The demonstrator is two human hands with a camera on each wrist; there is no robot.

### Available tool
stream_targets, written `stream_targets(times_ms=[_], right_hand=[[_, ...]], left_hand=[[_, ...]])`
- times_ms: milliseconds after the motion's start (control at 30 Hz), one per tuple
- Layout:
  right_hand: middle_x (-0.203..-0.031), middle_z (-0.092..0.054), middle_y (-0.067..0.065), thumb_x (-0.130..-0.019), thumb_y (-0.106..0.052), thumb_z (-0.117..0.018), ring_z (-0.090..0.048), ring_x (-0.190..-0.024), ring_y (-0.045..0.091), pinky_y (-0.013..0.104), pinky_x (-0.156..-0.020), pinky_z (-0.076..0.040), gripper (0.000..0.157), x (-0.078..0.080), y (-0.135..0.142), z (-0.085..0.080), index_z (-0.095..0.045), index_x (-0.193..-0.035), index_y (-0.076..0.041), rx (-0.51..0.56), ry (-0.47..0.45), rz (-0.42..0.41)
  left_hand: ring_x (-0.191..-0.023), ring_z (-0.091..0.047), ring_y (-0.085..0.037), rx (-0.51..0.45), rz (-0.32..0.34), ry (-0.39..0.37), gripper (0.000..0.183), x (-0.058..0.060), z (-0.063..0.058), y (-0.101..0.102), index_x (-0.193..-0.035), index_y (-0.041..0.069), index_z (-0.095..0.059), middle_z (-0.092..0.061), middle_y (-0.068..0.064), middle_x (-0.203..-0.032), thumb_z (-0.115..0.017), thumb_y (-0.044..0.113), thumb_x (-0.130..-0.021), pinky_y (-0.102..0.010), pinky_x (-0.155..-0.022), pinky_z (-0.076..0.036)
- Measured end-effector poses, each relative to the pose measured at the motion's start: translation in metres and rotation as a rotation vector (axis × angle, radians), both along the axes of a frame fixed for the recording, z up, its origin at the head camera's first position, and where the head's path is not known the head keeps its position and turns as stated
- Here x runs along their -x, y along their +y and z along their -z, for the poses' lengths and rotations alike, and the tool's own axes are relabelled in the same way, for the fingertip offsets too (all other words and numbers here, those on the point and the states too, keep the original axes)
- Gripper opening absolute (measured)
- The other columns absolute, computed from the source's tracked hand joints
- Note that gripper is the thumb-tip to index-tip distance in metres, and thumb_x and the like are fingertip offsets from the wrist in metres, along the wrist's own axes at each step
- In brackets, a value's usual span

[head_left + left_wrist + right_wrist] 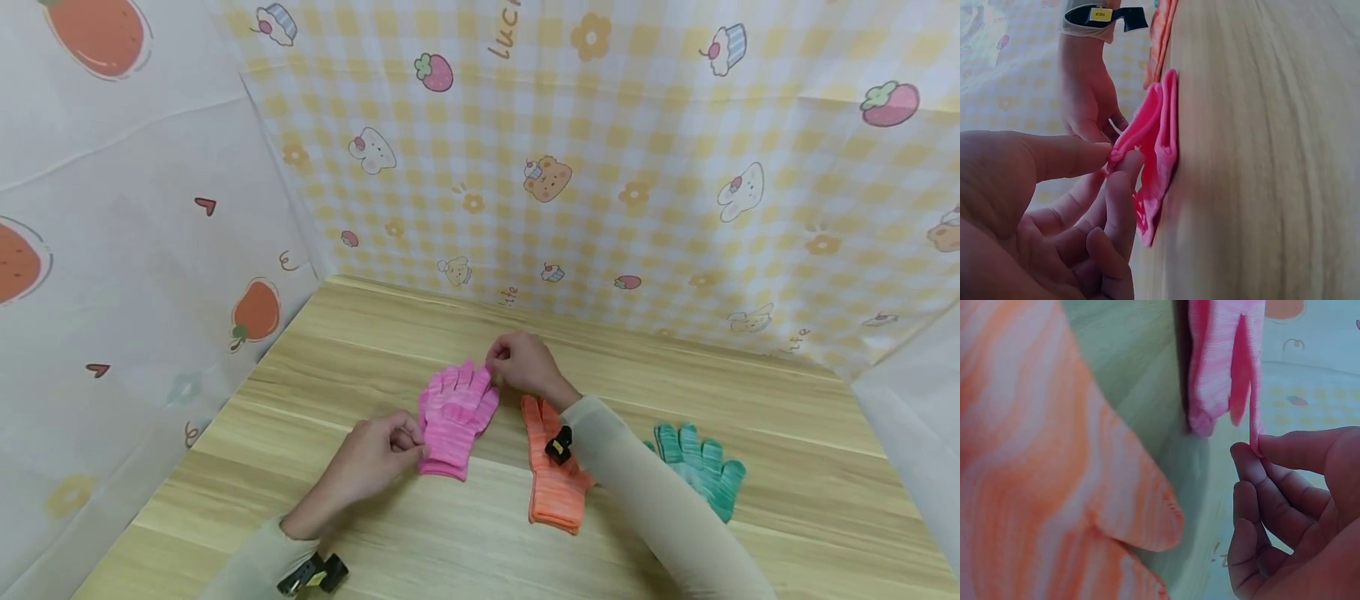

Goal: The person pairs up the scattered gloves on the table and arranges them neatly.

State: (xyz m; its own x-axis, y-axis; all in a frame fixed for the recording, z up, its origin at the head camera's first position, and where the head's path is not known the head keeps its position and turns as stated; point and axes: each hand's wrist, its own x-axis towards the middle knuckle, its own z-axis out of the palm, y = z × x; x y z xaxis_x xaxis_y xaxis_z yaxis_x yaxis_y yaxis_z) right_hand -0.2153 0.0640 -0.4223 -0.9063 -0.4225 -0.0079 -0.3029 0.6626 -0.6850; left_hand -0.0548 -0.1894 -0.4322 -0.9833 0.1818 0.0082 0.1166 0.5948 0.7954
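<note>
A pair of pink knit gloves (452, 417) lies on the wooden table, one over the other, fingers pointing away. My left hand (378, 454) pinches the cuff edge of the upper pink glove (1141, 128) between thumb and forefinger; the left wrist view shows that edge lifted off the layer below. At the far end, my right hand (525, 362) pinches a fingertip of the pink glove (1255, 406) between thumb and forefinger, its other fingers loosely curled. Under my right forearm lie orange gloves (557, 496), partly hidden by the sleeve.
Green gloves (701, 467) lie to the right, partly covered by the right sleeve (652, 492). Behind the wooden table (390, 333) hangs a yellow checked cloth (637, 150). A white printed cloth (150, 250) borders the left side.
</note>
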Motion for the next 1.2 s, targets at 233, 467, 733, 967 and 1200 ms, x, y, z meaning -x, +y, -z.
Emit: stream_targets(times_ms=[233,467,733,967,1200], right_hand=[[-0.082,-0.072,-0.001,-0.102,-0.011,-0.076,-0.064,-0.072,0.014,0.030,-0.065,-0.053,0.008,0.002,-0.004,0.008,-0.079,-0.095,-0.010,-0.062,0.008,-0.006],[-0.090,-0.073,-0.001,-0.104,-0.018,-0.075,-0.065,-0.080,0.016,0.033,-0.072,-0.055,0.007,0.002,-0.002,0.010,-0.076,-0.101,-0.012,-0.108,-0.012,-0.051],[-0.091,-0.072,-0.001,-0.090,-0.004,-0.080,-0.064,-0.077,0.015,0.032,-0.073,-0.054,0.028,0.002,0.009,0.003,-0.070,-0.116,-0.006,-0.096,-0.073,-0.210],[-0.085,-0.069,-0.004,-0.089,-0.002,-0.088,-0.062,-0.073,0.013,0.029,-0.069,-0.051,0.036,-0.002,0.016,0.004,-0.067,-0.118,-0.009,-0.130,-0.082,-0.214],[-0.084,-0.070,-0.005,-0.088,-0.005,-0.090,-0.062,-0.074,0.013,0.031,-0.071,-0.052,0.029,-0.005,0.022,0.002,-0.068,-0.106,-0.010,-0.138,-0.062,-0.195]], left_hand=[[-0.073,-0.065,-0.008,0.059,0.014,-0.012,0.013,0.001,0.004,0.001,-0.095,0.014,-0.073,-0.072,0.009,-0.081,-0.085,0.011,-0.092,-0.030,-0.067,-0.055],[-0.069,-0.061,-0.007,0.158,0.056,0.004,0.028,0.000,0.002,0.004,-0.096,0.016,-0.068,-0.067,0.011,-0.079,-0.094,0.014,-0.084,-0.030,-0.064,-0.051],[-0.067,-0.052,-0.009,0.317,0.116,0.043,0.042,0.004,0.000,0.008,-0.091,0.022,-0.060,-0.058,0.010,-0.077,-0.097,0.007,-0.078,-0.029,-0.060,-0.044],[-0.066,-0.048,-0.009,0.360,0.166,0.121,0.036,0.010,-0.003,0.008,-0.085,0.021,-0.059,-0.052,0.011,-0.075,-0.086,-0.001,-0.079,-0.027,-0.057,-0.041],[-0.068,-0.048,-0.009,0.366,0.198,0.107,0.033,0.011,-0.002,0.008,-0.081,0.022,-0.061,-0.053,0.009,-0.076,-0.084,-0.003,-0.080,-0.027,-0.058,-0.040]])
